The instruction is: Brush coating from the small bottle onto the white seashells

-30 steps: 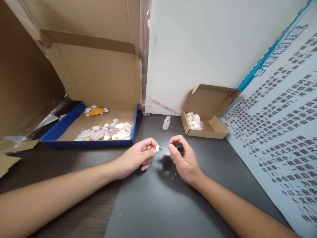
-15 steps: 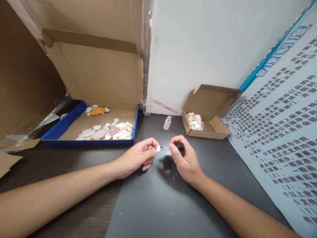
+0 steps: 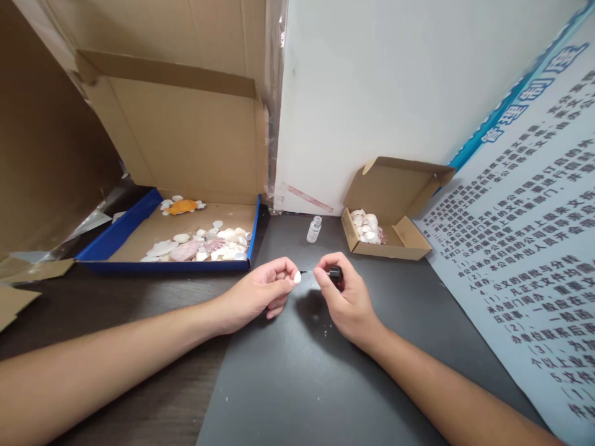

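My left hand (image 3: 266,288) pinches a small white shell (image 3: 297,277) between thumb and fingertips. Across from it, my right hand (image 3: 344,297) is closed on a brush cap (image 3: 335,274), black with a thin stem and a dark tip that points left at the shell. The tip is at the shell's edge; whether it touches I cannot tell. Behind both hands a small clear glass bottle (image 3: 314,230) with a printed label stands upright, its neck uncapped.
At the left, a blue-edged cardboard box (image 3: 162,267) with raised lid holds several shells (image 3: 218,244) and an orange shell-edged piece (image 3: 182,207). A smaller open box (image 3: 395,251) of shells (image 3: 367,227) stands right. White crumbs lie on the dark mat (image 3: 297,371). A printed poster (image 3: 525,235) borders the right.
My right fingers have shifted slightly left and the brush cap has turned, so its stem shows more plainly towards the shell. My left hand and the shell have hardly moved.
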{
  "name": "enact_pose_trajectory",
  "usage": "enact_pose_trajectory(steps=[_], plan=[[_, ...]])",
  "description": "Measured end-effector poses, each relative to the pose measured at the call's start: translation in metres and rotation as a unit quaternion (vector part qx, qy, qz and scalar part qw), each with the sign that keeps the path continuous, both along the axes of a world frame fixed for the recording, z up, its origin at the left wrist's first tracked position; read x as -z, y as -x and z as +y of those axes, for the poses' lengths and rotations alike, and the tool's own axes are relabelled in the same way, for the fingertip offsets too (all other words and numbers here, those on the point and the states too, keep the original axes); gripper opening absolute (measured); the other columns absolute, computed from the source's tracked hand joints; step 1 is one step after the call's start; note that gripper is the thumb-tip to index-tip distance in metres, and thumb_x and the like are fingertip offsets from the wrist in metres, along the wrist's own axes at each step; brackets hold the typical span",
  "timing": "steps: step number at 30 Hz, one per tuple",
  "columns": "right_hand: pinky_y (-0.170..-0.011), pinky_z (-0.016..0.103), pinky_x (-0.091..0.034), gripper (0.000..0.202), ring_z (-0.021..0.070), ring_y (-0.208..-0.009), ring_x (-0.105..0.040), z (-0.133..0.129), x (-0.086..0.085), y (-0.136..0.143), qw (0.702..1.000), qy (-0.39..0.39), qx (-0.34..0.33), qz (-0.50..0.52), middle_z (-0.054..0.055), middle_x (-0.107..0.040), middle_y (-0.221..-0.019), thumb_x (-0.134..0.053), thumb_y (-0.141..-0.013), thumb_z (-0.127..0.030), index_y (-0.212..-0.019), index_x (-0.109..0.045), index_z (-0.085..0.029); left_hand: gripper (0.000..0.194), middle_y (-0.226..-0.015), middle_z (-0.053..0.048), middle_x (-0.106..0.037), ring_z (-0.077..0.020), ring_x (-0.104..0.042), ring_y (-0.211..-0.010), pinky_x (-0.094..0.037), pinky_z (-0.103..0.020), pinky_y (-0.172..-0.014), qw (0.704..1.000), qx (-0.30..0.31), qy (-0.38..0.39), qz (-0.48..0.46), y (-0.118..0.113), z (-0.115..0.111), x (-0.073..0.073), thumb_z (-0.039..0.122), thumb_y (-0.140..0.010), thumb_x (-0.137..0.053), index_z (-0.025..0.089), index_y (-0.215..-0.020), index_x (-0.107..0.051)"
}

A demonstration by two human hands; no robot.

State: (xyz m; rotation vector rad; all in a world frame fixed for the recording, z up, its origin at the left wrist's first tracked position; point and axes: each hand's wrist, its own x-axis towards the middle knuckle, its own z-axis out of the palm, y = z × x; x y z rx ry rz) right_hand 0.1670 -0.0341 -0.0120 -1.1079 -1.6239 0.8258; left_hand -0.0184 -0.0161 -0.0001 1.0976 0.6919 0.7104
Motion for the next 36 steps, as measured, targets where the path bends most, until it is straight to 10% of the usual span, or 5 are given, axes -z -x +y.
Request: enact_pose_trajectory(steps=[36], plan=[[-0.049, 0.022, -0.034, 0.011, 0.0092, -0.052, -0.041, -0.0002, -0.0004, -0.0006, 1.000, -0.018, -0.002, -0.003, -0.006, -0.046, -0.065, -0.052, -0.094, -0.029, -0.087, -0.053, -0.022, 0.015, -0.054, 0.011, -0.034, -0.0045, -0.027, -0.044, -0.033, -0.015, -0.040, 1.000, 0.007, -0.004, -0.003, 0.0002, 0.0007, 0.0013, 0.027, -0.084, -0.062, 0.020, -0.085, -0.049]])
